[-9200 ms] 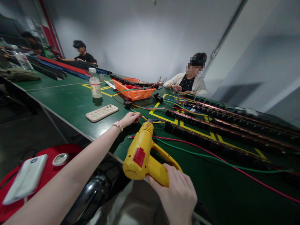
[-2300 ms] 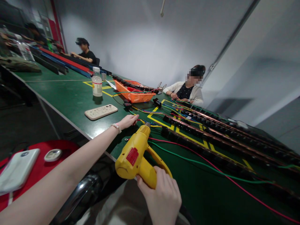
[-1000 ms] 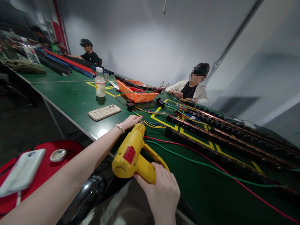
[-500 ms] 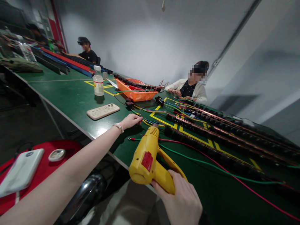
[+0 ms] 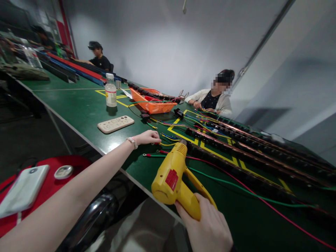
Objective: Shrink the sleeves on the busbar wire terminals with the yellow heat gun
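Note:
A yellow heat gun [image 5: 172, 175] is gripped by its handle in my right hand [image 5: 210, 224], its nozzle pointing away over the table. My left hand [image 5: 149, 137] is closed at the end of a yellow wire [image 5: 169, 144], whose red-sleeved end shows by the fingertips. Near it lie a green wire [image 5: 154, 155] with a red sleeve and ring terminal, and a red wire [image 5: 199, 159] with a similar end. Beyond the nozzle runs a long black strip [image 5: 225, 159] fitted with wires; several more strips with copper bars [image 5: 249, 147] lie behind it.
An orange basket [image 5: 160, 107], a bottle [image 5: 110, 94] and a beige phone-shaped case [image 5: 115, 124] stand on the green table [image 5: 78, 108]. A co-worker [image 5: 214, 94] sits across, hands on wires. At left, a red stool [image 5: 78, 162] bears a white phone [image 5: 25, 189].
The heat gun has moved to the right and its nozzle now sits further from my left hand. My left hand has shifted slightly, with the yellow wire's end showing more.

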Demonstrator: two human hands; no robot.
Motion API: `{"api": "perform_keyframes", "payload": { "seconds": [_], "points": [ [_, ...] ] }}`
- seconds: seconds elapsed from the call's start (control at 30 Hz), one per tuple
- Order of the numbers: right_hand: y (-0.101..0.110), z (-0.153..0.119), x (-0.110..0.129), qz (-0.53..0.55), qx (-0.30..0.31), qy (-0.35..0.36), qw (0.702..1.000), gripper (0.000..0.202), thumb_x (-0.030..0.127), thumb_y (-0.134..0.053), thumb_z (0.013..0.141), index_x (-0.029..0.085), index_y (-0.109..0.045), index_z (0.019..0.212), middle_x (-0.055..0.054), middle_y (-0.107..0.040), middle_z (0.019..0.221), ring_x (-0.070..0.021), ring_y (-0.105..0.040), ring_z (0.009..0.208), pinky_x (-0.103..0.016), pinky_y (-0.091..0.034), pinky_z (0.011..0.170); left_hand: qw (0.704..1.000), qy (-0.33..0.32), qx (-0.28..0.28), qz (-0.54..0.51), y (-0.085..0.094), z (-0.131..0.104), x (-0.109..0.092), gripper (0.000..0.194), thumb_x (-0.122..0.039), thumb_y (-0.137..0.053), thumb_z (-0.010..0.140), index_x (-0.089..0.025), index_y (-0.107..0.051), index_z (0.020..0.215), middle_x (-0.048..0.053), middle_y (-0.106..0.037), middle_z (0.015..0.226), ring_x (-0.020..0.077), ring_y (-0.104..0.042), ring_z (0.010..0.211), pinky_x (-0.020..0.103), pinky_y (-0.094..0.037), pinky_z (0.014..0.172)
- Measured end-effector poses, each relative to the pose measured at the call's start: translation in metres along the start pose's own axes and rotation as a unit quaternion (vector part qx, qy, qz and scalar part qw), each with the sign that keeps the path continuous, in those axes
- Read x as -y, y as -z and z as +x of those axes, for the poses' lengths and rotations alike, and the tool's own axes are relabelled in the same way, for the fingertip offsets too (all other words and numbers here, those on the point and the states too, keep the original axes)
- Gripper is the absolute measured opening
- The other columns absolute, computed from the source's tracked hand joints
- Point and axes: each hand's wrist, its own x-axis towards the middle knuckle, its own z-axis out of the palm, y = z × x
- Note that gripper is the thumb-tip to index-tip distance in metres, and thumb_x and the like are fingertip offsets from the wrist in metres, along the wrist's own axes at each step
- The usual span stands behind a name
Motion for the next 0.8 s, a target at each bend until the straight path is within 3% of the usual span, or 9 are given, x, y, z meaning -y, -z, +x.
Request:
{"api": "perform_keyframes", "payload": {
  "seconds": [0.13,0.27,0.37,0.5,0.67,0.8],
  "points": [
    [-0.004,0.003,0.01,0.024,0.001,-0.001,1.0,0.047,0.059,-0.054,0.081,0.013,-0.058,0.091,-0.003,-0.061,0.077,-0.0146,-0.052,0.07,-0.028,-0.035,0.071,1.0,-0.005,-0.026,-0.001,0.0,-0.003,-0.007,0.039,-0.049,-0.06,0.074,-0.014,-0.068,0.09,0.007,-0.054,0.094,0.0157,-0.053,0.087,0.027,-0.043,0.085],
    [-0.014,0.007,0.027,0.073,0.001,0.001,0.997,0.049,0.061,-0.054,0.079,0.014,-0.058,0.092,-0.002,-0.061,0.078,-0.0141,-0.052,0.071,-0.028,-0.035,0.072,0.997,-0.002,-0.08,0.008,0.001,-0.005,-0.005,0.054,-0.042,-0.068,0.068,-0.016,-0.059,0.115,0.01,-0.045,0.12,0.0193,-0.048,0.11,0.031,-0.038,0.1],
    [-0.018,0.011,0.038,0.098,0.009,-0.008,0.995,0.05,0.064,-0.052,0.079,0.015,-0.058,0.091,-0.001,-0.061,0.078,-0.0143,-0.052,0.072,-0.028,-0.034,0.072,0.998,0.013,-0.067,-0.006,0.0,-0.003,0.002,0.064,-0.04,-0.067,0.069,-0.014,-0.051,0.125,0.012,-0.043,0.129,0.0212,-0.045,0.118,0.032,-0.036,0.103],
    [-0.019,0.013,0.041,0.093,0.027,-0.019,0.995,0.05,0.065,-0.052,0.078,0.017,-0.057,0.089,-0.001,-0.06,0.077,-0.0145,-0.05,0.07,-0.028,-0.032,0.071,0.999,0.019,-0.019,-0.021,-0.003,0.001,0.009,0.047,-0.036,-0.057,0.078,-0.012,-0.057,0.118,0.01,-0.058,0.119,0.02,-0.053,0.109,0.032,-0.039,0.099],
    [-0.018,0.013,0.039,0.092,0.031,-0.017,0.995,0.05,0.064,-0.051,0.079,0.016,-0.057,0.09,-0.002,-0.061,0.079,-0.0147,-0.05,0.071,-0.028,-0.032,0.072,0.997,0.008,-0.059,0.038,-0.006,0.005,0.008,0.028,-0.025,-0.054,0.077,-0.01,-0.066,0.097,0.01,-0.065,0.098,0.0168,-0.058,0.087,0.027,-0.044,0.083],
    [-0.019,0.016,0.038,0.095,0.021,-0.001,0.995,0.049,0.063,-0.052,0.08,0.016,-0.057,0.09,-0.001,-0.06,0.078,-0.0144,-0.05,0.071,-0.027,-0.032,0.071,0.994,0.008,-0.088,0.059,-0.007,0.007,0.006,0.025,-0.024,-0.047,0.081,-0.011,-0.067,0.089,0.009,-0.065,0.091,0.0156,-0.056,0.082,0.026,-0.044,0.079]
  ]
}}
